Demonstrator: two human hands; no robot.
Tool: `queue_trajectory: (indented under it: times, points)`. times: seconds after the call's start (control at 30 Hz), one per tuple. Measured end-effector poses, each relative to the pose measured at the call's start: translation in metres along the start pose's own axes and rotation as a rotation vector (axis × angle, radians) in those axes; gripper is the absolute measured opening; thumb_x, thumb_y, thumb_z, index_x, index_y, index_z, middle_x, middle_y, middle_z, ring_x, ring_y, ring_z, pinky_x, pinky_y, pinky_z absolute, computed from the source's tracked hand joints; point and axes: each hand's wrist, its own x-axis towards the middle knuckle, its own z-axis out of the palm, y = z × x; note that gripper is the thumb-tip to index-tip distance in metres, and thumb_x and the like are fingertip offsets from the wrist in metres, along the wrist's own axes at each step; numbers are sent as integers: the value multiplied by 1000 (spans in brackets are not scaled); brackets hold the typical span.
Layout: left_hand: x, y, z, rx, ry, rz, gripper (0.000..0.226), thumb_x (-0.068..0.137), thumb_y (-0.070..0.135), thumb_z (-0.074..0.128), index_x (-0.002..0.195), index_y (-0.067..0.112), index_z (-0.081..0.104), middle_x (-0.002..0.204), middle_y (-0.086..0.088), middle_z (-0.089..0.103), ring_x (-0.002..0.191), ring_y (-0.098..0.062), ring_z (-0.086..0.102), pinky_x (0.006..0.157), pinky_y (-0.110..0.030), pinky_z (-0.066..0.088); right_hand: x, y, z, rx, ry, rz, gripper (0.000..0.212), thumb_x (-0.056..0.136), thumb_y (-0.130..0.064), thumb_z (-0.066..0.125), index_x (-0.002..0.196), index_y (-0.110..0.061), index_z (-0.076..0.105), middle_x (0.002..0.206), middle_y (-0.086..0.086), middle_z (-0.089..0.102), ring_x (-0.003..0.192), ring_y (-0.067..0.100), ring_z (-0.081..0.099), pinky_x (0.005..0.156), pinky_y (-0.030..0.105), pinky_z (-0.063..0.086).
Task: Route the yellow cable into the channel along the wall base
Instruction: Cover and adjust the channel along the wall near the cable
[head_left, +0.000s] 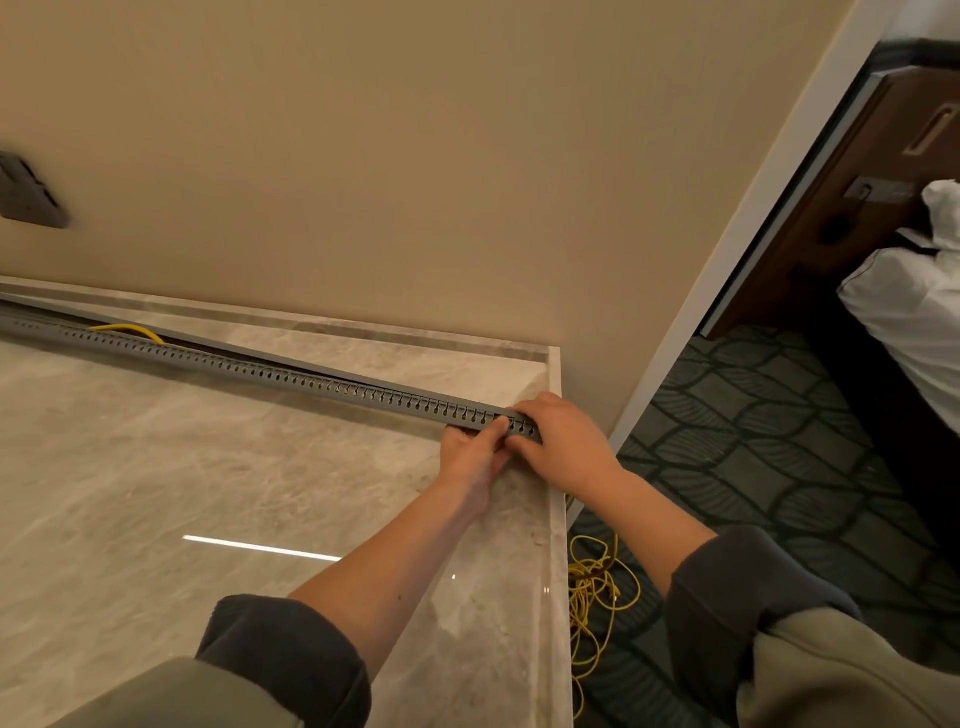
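A long grey slotted channel (291, 375) lies on the marble counter (156, 493) along the base of the beige wall, with its grey cover strip lying loose behind it. A loop of yellow cable (132, 330) sticks up out of the channel at the far left. More yellow cable lies in a loose tangle (597, 587) on the carpet below the counter's right end. My left hand (475, 452) and my right hand (563, 441) meet at the channel's right end, fingers pinched on its slotted side. No cable shows between the fingers.
A dark wall socket plate (31, 195) sits on the wall at the far left. The counter ends in a raised lip (557, 467) at the right. Beyond it lie patterned dark carpet (779, 457), a white door frame and a bed with white bedding (909, 312).
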Motion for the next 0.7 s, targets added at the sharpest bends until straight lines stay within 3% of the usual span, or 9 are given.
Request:
queue_trajectory:
  times: [0.2,0.4,0.57,0.7]
  points:
    - [1,2,-2,14,-27,-21,42,90,-2,57,128,-12,42,122,-31,58,107,-34,62,79,-33,57,3,1,-4,71,11,32,28,83,-38,64,108,-25,68,102,-4,64,94,15,58,79,33,49]
    - [-2,0,0,55,-39,0,42,84,-7,63,124,-12,48,118,-29,62,99,-29,65,74,-26,59,2,0,-7,62,16,34,31,80,-30,62,109,-25,70,105,-4,66,95,16,59,78,32,50]
    - [-3,2,1,77,-26,-5,42,84,-7,64,123,-13,49,117,-29,62,103,-32,65,74,-27,59,3,-4,-13,27,-3,28,27,78,-29,63,103,-25,73,96,-5,69,86,15,60,69,30,50]
    - [-4,2,4,91,-16,-7,42,84,-8,63,123,-14,48,117,-31,61,109,-38,62,83,-34,57,11,-11,-26,-66,-142,35,19,79,-26,64,94,-22,73,85,0,67,77,19,59,58,29,47]
